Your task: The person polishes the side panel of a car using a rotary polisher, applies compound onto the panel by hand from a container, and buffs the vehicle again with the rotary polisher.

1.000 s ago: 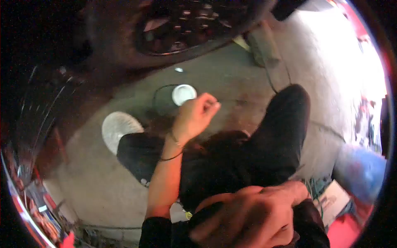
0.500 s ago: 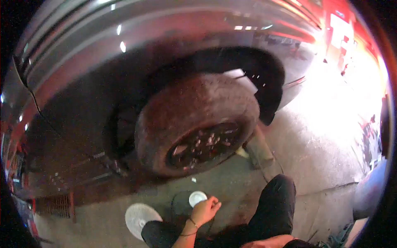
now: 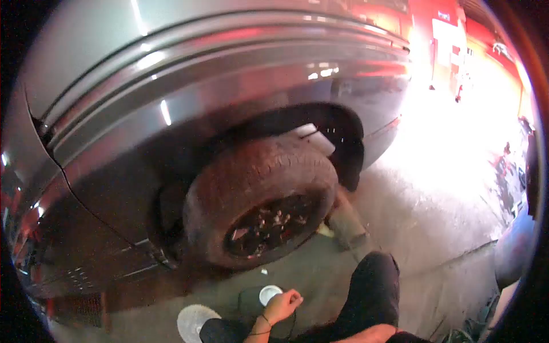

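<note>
My left hand point(image 3: 282, 305), with a dark band at its wrist, is low in the middle of the view. Its fingers are curled together; whatever they may hold is too small to make out. Just behind the hand is a white round thing with a pale rim point(image 3: 269, 295), partly covered by it; whether they touch I cannot tell. My right forearm point(image 3: 369, 334) crosses my thigh at the bottom edge, and the right hand is out of view. In front of me is a car wheel point(image 3: 260, 197) with a dark rim, turned outward in its arch.
A grey car body point(image 3: 189, 80) spans the upper view. A cylindrical block point(image 3: 347, 226) lies beside the tyre. My dark-trousered knee point(image 3: 374, 280) and white shoe point(image 3: 196, 321) are below. A floor grate point(image 3: 86, 311) is left; bright concrete floor point(image 3: 412, 200) extends right.
The view has tilted up, so the car and wheel sit lower and more bodywork shows. My left hand stays curled beside the white round thing.
</note>
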A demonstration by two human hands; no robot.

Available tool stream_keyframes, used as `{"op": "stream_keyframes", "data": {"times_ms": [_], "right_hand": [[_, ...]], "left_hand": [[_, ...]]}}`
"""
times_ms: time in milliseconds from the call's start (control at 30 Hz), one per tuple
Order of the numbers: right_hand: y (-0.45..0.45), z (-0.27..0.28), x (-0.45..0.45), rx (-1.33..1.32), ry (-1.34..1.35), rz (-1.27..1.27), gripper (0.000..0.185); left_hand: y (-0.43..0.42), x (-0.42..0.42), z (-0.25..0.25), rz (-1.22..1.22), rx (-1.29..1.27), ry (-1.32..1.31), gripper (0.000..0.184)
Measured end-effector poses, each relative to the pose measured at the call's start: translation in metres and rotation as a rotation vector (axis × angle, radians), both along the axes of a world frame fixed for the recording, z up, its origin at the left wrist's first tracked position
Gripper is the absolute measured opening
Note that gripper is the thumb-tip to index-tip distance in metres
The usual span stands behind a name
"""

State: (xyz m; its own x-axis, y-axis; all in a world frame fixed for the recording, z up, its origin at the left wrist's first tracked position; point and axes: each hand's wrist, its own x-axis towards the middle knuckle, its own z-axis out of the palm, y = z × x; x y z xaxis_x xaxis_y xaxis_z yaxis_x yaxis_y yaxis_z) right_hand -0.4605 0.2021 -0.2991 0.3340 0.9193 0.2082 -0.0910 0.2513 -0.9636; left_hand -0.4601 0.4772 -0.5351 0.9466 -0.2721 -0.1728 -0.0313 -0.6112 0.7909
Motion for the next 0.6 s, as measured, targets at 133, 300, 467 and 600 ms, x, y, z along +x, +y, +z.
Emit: {"op": "stream_keyframes", "data": {"times_ms": [133, 300, 467, 600], "right_hand": [[-0.020, 0.017, -0.001, -0.063, -0.033, -0.026, 0.036], [-0.043, 0.035, 0.001, -0.122, -0.086, -0.027, 0.031], [-0.093, 0.037, -0.007, -0.182, -0.177, -0.064, 0.027], [-0.190, -0.052, -0.084, -0.908, 0.203, -0.478, 0.026]], "left_hand": [[0.001, 0.012, 0.014, -0.116, -0.249, 0.287, 0.034], [0.004, -0.036, 0.135, -0.583, -0.706, 0.665, 0.024], [0.054, -0.112, 0.148, -0.399, -0.385, 0.398, 0.020], [0.070, -0.189, 0.099, -0.232, -0.083, 0.178, 0.017]]}}
